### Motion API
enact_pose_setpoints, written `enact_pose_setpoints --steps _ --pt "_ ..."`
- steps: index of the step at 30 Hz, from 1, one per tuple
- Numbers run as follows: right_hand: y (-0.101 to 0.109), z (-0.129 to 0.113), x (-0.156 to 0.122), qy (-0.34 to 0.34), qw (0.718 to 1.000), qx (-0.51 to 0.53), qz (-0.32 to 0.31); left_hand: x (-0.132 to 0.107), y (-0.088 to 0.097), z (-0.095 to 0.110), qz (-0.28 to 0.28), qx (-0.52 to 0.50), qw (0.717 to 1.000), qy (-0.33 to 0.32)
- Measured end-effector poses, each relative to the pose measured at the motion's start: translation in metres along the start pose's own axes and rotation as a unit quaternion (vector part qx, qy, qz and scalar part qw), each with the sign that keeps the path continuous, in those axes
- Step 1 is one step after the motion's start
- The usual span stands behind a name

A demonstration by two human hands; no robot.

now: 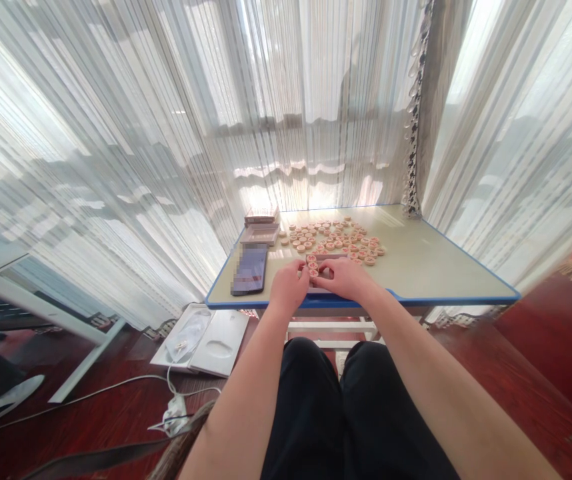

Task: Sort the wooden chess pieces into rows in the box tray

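Note:
Several round wooden game pieces (336, 239) with red markings lie scattered on the pale table (431, 267) with a blue edge. My left hand (289, 285) and my right hand (347, 277) rest near the table's front edge, fingers curled and meeting over a small dark tray (324, 258) that holds a few pieces. Each hand's fingertips pinch at pieces (313, 267) in that tray. What exactly each hand grips is too small to make out.
A dark phone (250, 270) lies at the table's left. Behind it sit a flat box (260, 234) and another box (261, 215). White curtains (166, 133) surround the table. On the red floor lie a white open case (201, 337) and cables (116, 387).

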State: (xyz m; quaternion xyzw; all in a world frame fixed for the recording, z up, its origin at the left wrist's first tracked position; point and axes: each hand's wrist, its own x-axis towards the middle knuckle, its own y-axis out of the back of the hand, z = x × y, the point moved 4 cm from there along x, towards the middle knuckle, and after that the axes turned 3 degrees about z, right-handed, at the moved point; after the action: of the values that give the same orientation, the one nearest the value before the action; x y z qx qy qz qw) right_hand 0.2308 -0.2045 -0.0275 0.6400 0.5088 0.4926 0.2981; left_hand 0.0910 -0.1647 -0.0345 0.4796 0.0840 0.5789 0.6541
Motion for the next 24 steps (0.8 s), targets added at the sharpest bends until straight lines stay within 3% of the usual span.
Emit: enact_pose_setpoints --steps 15,21,24 --pt "0.003 0.005 0.001 -0.013 0.998 0.057 0.035 0.002 0.002 -0.001 -0.012 -0.025 0.999 0.02" --pt "0.01 0.011 0.001 -0.024 0.979 0.175 0.103 0.005 0.001 -0.003 -0.015 -0.034 0.999 0.022" --pt "0.01 0.01 0.0 -0.032 0.974 0.186 0.126 0.005 0.001 -0.002 -0.012 -0.035 0.999 0.023"
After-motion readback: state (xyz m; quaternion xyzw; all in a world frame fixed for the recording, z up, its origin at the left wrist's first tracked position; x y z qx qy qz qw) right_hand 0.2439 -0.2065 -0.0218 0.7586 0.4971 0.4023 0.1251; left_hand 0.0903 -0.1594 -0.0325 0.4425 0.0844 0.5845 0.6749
